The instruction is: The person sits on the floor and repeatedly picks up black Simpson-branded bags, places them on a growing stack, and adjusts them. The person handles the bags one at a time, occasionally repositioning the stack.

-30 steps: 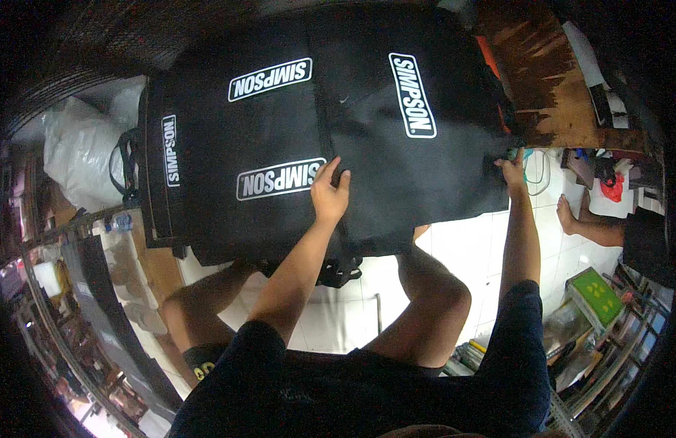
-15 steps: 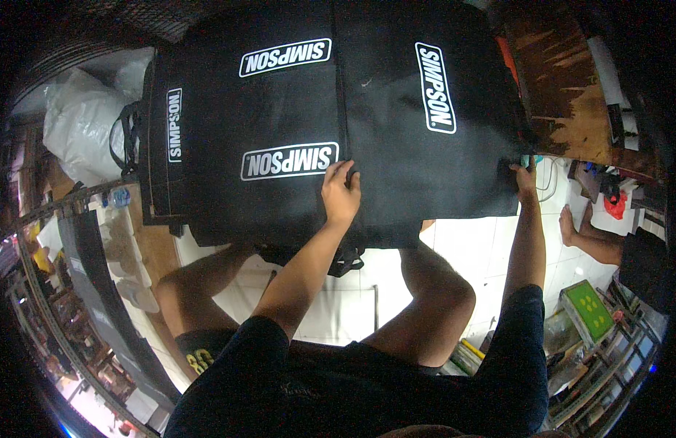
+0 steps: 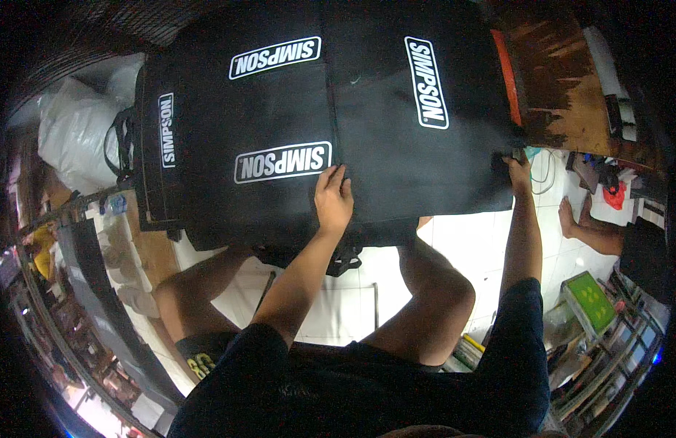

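Note:
A wide black fabric panel (image 3: pixel 425 175) with white-outlined printed labels lies spread in front of me. A seam runs across it from far to near, a little left of its middle. My left hand (image 3: pixel 333 201) rests on the panel beside that seam, just below a printed label (image 3: pixel 283 162); its fingers are slightly bent and lie on the cloth. At the panel's right edge my right hand (image 3: pixel 520 174) grips the cloth, with the thumb visible and the other fingers mostly hidden. Black straps (image 3: pixel 344 261) hang from the near edge, between my knees.
A clear plastic bag (image 3: pixel 79 135) sits at the far left. Worn wooden board (image 3: pixel 564 95) stands at the far right, by an orange strip (image 3: pixel 507 80). Another person's leg (image 3: pixel 597 237) shows at right. A green-topped box (image 3: pixel 590 303) lies among clutter on the white tiled floor (image 3: pixel 455 248).
The panel has shifted slightly left, and more of the orange strip shows at its right edge. Both hands have moved a little left with it.

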`<state>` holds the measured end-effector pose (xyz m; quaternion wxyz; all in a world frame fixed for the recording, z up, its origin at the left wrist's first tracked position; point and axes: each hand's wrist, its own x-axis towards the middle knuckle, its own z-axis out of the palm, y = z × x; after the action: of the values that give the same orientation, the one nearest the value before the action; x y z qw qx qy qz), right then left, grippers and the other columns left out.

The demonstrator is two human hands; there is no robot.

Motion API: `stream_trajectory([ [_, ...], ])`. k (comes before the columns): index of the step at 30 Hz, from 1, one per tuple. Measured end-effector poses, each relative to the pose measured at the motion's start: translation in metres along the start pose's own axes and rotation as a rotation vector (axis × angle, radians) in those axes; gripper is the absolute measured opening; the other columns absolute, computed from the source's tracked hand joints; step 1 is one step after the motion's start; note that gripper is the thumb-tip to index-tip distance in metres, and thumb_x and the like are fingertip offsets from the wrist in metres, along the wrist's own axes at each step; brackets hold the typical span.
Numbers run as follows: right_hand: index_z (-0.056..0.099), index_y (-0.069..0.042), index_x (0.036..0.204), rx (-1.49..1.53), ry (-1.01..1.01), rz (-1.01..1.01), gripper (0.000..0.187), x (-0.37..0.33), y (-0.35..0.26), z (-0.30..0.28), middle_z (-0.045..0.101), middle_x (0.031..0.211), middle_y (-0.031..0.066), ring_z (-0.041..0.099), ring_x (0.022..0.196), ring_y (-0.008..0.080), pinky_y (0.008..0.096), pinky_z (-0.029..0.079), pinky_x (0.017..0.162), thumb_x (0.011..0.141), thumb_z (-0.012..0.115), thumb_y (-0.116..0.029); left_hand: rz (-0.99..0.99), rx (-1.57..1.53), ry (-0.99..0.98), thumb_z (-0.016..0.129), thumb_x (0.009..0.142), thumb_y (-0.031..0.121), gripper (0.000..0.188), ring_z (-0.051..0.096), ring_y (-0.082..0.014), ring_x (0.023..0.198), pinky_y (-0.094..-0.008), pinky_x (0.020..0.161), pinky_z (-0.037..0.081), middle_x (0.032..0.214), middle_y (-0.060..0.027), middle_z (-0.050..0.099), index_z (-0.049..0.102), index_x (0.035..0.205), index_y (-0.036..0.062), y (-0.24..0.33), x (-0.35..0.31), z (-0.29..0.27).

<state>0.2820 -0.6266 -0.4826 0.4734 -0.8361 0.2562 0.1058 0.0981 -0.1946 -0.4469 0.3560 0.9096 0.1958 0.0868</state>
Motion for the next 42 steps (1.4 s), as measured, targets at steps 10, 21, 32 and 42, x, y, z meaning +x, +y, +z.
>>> stream_trajectory([
  [10,0.038,0.002,0.131,-0.116,0.153,-0.111,0.067,0.010,0.029,0.008,0.053,0.120,0.0144,0.054,0.103,0.0215,0.0310,0.039,0.090,0.071,0.067,-0.006,0.093,0.126,-0.059,0.060,0.080,0.010,0.031,0.050,-0.0295,0.101,-0.0373,0.089,0.042,0.119,-0.0159,0.048,0.061,0.110,0.0014,-0.005,-0.001,0.005],
  [21,0.045,-0.004,0.127,-0.050,0.556,-0.322,0.054,-0.096,-0.024,0.016,0.056,0.110,0.0157,0.053,0.098,0.0243,0.0350,0.041,0.087,0.082,0.063,-0.028,0.481,0.132,-0.244,0.068,0.072,0.020,0.044,0.047,-0.0306,0.104,-0.0413,0.084,0.037,0.119,-0.0116,0.048,0.056,0.113,0.0110,0.027,-0.050,-0.047],
  [32,0.048,-0.002,0.123,0.177,-0.133,-0.578,0.043,-0.384,-0.152,0.044,0.059,0.094,0.0088,0.056,0.085,0.0162,0.0300,0.043,0.083,0.084,0.061,-0.015,0.612,0.206,-0.794,0.060,0.079,0.030,0.061,0.063,-0.0337,0.079,-0.0422,0.069,0.053,0.105,-0.0148,0.060,0.036,0.134,0.0184,0.031,-0.100,-0.249],
  [42,0.047,-0.005,0.125,-0.159,-0.962,-0.814,0.056,-0.506,-0.045,0.153,0.061,0.083,0.0088,0.060,0.065,0.0161,0.0296,0.046,0.058,0.074,0.067,-0.007,0.434,0.083,-0.573,0.066,0.071,0.026,0.070,0.059,-0.0387,0.084,-0.0457,0.071,0.049,0.095,-0.0204,0.059,0.036,0.132,0.0084,-0.040,-0.226,-0.332],
])
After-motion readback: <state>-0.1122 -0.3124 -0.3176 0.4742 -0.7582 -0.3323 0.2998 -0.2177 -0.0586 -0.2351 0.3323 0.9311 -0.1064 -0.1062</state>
